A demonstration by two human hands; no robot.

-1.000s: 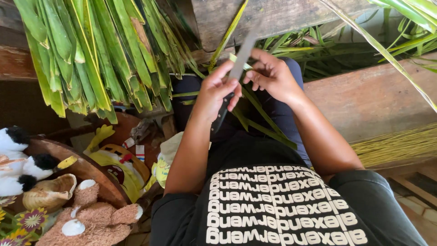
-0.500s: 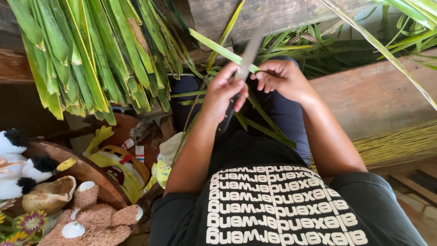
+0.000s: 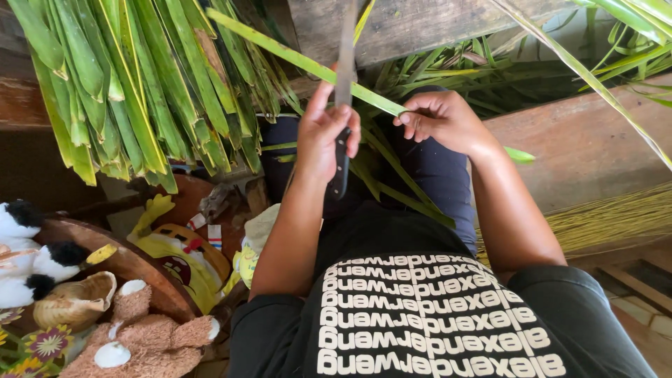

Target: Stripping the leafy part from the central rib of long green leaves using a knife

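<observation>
My left hand (image 3: pixel 323 136) is shut on the dark handle of a knife (image 3: pixel 344 63), whose long grey blade points straight up and away from me. My right hand (image 3: pixel 441 119) pinches a long green leaf strip (image 3: pixel 280 52) that runs up to the left, crossing behind the blade. The strip's other end (image 3: pixel 519 155) sticks out past my right forearm. Both hands hover over my lap, clad in dark trousers. More cut leaf strips (image 3: pixel 399 189) lie across my legs below the hands.
A thick bundle of green leaves (image 3: pixel 133 84) hangs at the upper left. A wooden bench (image 3: pixel 581 147) lies to the right with a sheaf of thin yellowish sticks (image 3: pixel 609 220) by it. Plush toys (image 3: pixel 133 336), a shell (image 3: pixel 73 301) and a yellow bag (image 3: pixel 178 252) crowd the lower left.
The knife has swung from a rightward tilt to upright. The leaf strip has been drawn out far to the upper left, and my right hand has shifted slightly right.
</observation>
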